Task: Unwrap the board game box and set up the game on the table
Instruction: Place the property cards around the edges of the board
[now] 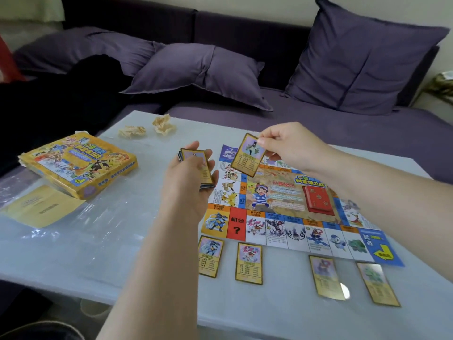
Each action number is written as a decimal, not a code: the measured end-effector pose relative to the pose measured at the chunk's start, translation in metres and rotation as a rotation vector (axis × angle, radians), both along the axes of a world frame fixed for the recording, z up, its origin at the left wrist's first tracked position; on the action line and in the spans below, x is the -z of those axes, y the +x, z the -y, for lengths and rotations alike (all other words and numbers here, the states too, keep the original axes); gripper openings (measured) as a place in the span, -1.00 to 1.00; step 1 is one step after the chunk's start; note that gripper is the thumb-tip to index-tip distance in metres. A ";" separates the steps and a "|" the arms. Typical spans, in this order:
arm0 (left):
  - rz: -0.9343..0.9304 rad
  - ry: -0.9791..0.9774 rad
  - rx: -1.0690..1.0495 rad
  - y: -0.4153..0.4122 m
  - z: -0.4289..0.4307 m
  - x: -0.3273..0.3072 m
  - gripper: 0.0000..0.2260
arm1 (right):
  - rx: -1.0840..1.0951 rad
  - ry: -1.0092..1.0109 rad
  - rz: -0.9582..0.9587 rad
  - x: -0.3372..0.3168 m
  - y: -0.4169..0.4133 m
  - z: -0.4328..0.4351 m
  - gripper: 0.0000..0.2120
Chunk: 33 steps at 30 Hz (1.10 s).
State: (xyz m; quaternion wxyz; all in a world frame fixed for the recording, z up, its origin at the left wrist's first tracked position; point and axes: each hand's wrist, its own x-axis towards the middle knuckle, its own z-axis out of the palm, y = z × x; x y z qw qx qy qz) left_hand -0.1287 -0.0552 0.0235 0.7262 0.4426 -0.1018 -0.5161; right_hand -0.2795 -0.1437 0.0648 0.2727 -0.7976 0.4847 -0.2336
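Your forearms reach in from the near edge over a pale surface point(269, 317). At far left a yellow sheet point(41, 207) lies flat just in front of the box point(81, 165), which sits picture side up and skewed near the left edge. Clear wrap point(73, 238) lies crumpled around and in front of both. Beyond the box, near the far edge, sit two paper scraps point(132, 131), close together. Your left hand point(186, 190) is raised at the board's left edge and holds a deck point(193, 154), fingers curled round its sides and thumb across the top card. Your right hand point(291, 146) pinches one card point(247, 155) by its upper right corner between thumb and forefinger. The card is tilted, face towards you, and is held above the board's far left part. On the right half of the surface the board point(282, 200) lies open and flat, with a red pack point(318, 200) right of its centre. Just in front of its near edge four cards point(249, 263) lie face up in a row, apart from one another, two to the left and two to the right. Behind the surface stands a purple sofa point(318, 123) with cushions point(203, 69).
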 end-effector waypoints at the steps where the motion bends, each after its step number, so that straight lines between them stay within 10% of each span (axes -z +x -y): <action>1: 0.033 0.018 0.036 -0.005 0.002 0.000 -0.73 | 0.005 0.005 -0.002 0.001 -0.006 0.001 -0.86; 10: 0.575 0.075 0.380 -0.066 0.019 0.008 -0.89 | 0.039 0.096 -0.012 0.008 -0.057 0.002 -0.81; 20: 0.486 0.173 0.539 -0.133 0.044 0.030 -0.82 | 0.234 0.636 0.518 0.072 -0.122 -0.026 -0.86; 26: 0.273 0.203 0.518 -0.155 0.060 0.036 -0.93 | 0.424 0.569 0.828 0.061 -0.180 0.020 -0.87; 33: 0.028 0.173 0.497 -0.186 0.076 0.041 -0.84 | 0.644 0.131 -0.055 0.085 -0.278 0.088 -0.67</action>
